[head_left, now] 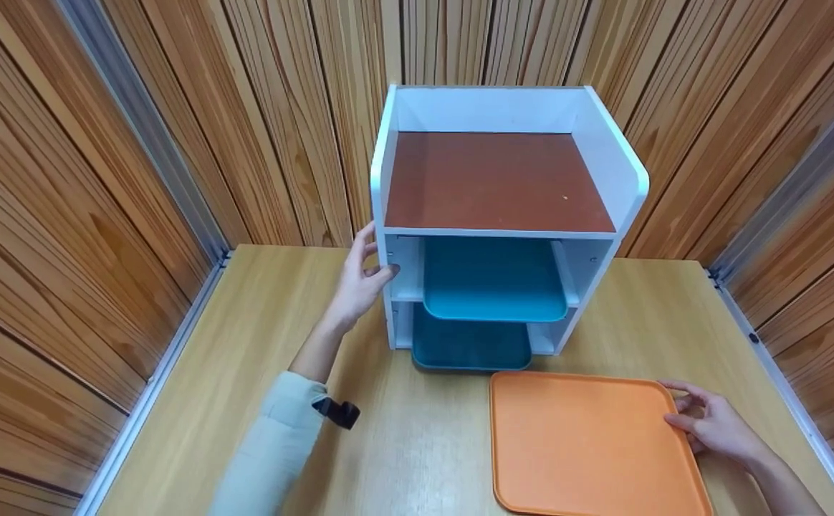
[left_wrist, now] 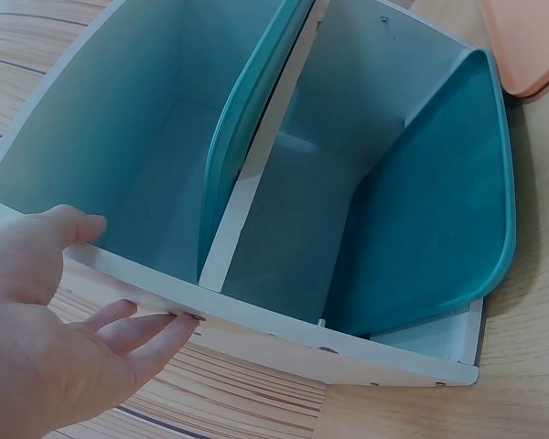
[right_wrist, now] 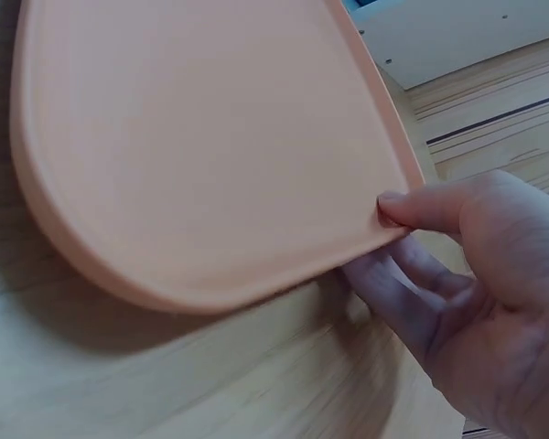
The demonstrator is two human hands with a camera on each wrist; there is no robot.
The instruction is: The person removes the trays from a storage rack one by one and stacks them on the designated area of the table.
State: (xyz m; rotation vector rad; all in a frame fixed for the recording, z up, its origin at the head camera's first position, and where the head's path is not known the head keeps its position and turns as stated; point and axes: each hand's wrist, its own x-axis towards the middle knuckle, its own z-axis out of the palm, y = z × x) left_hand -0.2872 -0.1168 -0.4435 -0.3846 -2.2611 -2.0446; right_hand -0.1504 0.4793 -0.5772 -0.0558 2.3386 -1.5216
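A white shelf unit point(head_left: 381, 287) with a brown top board point(head_left: 496, 183) stands toward the back of the table. My left hand point(head_left: 363, 281) holds its left side panel, the thumb round the front edge and the fingers along the outer face. Two teal trays lie inside: an upper tray point(head_left: 496, 279) on the middle board and a lower tray point(head_left: 471, 344) at the bottom, both jutting out at the front. At the front right, my right hand point(head_left: 714, 424) pinches an orange tray point(head_left: 596, 444) near its far right corner, thumb on the rim point(right_wrist: 393, 208) and fingers underneath.
Wood-patterned walls point(head_left: 274, 122) close in the table point(head_left: 259, 322) at the back and both sides. Metal rails point(head_left: 152, 394) run along the table's sides. A black strap point(head_left: 337, 412) sits on the left sleeve point(head_left: 274, 437).
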